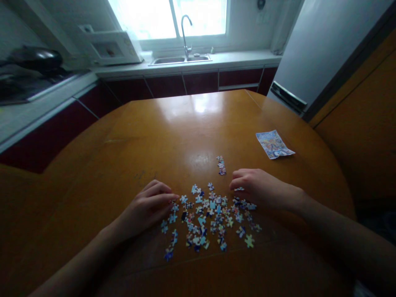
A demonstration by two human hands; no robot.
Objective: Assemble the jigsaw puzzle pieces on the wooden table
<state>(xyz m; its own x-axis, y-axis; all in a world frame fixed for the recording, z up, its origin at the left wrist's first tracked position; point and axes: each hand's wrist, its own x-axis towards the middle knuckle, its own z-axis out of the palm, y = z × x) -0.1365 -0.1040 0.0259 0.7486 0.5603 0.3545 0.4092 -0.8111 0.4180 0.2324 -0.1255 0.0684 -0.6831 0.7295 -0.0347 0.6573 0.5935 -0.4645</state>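
Loose jigsaw puzzle pieces [212,204] lie in a spread-out pile on the wooden table [173,144]. At the pile's left edge is my left hand [153,201], its fingers bent and closed around a small reddish puzzle piece [172,201] at the fingertips. My right hand [255,185] hovers over or rests at the pile's upper right, fingers curled down; whatever they hold is hidden. A pale piece [239,189] shows just under that hand. Beyond the pile stands a short joined strip of pieces [221,166], a little left of my right hand.
A creased picture sheet [274,144] lies at the table's right. A yellow piece [249,241] sits at the pile's near right. Behind the table are a counter with a sink [168,60] and tap [185,35], a wok [37,57] at left, and a fridge [324,49] at right.
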